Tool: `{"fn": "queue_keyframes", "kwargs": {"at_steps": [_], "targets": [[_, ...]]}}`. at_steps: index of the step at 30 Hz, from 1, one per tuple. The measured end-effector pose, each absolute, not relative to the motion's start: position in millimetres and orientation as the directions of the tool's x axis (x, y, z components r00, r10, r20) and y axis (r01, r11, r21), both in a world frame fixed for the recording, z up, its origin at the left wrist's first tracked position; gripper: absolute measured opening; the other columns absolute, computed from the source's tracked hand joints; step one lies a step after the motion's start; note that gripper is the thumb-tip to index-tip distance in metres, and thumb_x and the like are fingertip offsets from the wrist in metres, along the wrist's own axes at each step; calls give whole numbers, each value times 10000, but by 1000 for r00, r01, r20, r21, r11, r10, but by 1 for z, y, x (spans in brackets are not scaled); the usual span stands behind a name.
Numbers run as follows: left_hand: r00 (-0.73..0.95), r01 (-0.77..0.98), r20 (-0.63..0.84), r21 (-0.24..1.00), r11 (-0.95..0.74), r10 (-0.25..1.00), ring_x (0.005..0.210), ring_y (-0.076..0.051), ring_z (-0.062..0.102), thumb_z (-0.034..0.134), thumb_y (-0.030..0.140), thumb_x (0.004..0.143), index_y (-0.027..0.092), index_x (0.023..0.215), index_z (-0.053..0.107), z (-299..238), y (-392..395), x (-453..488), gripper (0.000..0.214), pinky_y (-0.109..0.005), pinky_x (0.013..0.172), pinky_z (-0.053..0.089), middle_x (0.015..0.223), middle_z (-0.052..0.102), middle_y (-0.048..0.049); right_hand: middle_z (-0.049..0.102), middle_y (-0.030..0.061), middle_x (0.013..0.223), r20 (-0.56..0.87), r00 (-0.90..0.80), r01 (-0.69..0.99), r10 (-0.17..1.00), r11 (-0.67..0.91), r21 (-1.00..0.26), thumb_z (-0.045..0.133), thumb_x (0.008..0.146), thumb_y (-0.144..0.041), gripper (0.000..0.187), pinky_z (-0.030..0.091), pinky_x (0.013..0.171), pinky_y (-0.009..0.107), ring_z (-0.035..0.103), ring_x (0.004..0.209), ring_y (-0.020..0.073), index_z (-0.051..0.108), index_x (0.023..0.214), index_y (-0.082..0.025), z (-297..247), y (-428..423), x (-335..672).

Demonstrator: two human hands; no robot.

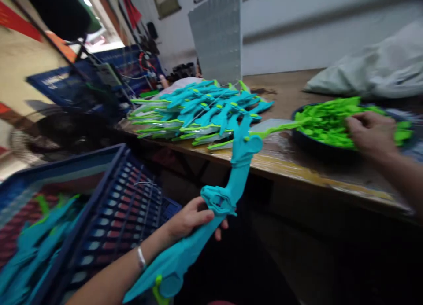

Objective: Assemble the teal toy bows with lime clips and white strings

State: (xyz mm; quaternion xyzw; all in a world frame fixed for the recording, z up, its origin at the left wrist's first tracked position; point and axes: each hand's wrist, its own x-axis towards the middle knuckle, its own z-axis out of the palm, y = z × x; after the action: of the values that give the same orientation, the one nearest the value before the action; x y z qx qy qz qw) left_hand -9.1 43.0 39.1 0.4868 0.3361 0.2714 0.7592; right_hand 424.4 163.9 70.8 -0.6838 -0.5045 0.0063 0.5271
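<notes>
My left hand point(191, 219) grips a long teal plastic toy bow point(231, 181) near its middle, below the table's front edge; the bow's upper end reaches up over the table. My right hand point(370, 131) rests with curled fingers on a heap of small bright green plastic parts point(325, 122) in a dark round bowl point(309, 142) at the right. Whether it pinches a part is hidden by blur. A pile of finished teal and green bows point(198, 111) lies on the wooden table point(297, 164) farther back.
A blue plastic crate point(109, 199) at lower left holds more teal bows. A pale plastic bag point(373, 67) lies at the back right. A grey perforated panel point(216, 36) stands behind the pile. Blue crates and cables crowd the back left.
</notes>
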Motion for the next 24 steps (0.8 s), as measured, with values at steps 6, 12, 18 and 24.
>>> {"fn": "queue_keyframes", "kwargs": {"at_steps": [6,12,18,24], "targets": [[668,43,-325,915,401,669,727,-259,716,718,529,895,125,1254,673,43,54,-4,542,-326,691,542,973,737,-193,711,78,830,347,313,530,884,141,-836,550,989,-352,347,526,734,293,704,732,134,714,1091,-64,61,95,368],[730,218,-461,857,467,504,726,-216,697,769,520,849,111,1202,645,33,63,-3,554,-272,659,524,942,745,-169,622,48,950,428,-328,204,842,505,-839,564,1020,-175,181,544,730,234,640,812,118,726,1100,-197,46,5,276],[786,330,-524,804,495,328,690,-180,676,772,469,857,126,1141,606,16,55,6,475,-262,641,542,872,734,-105,656,28,915,329,-377,279,866,445,-851,638,987,-145,76,487,744,232,610,821,123,673,1051,-165,39,-29,261],[849,420,-491,852,314,196,839,-213,699,726,374,855,157,1085,644,4,54,19,326,-313,770,560,1034,707,-68,602,59,999,263,-507,380,821,486,-787,540,1002,-56,225,466,749,245,576,880,138,659,1164,-157,32,-48,257]]}}
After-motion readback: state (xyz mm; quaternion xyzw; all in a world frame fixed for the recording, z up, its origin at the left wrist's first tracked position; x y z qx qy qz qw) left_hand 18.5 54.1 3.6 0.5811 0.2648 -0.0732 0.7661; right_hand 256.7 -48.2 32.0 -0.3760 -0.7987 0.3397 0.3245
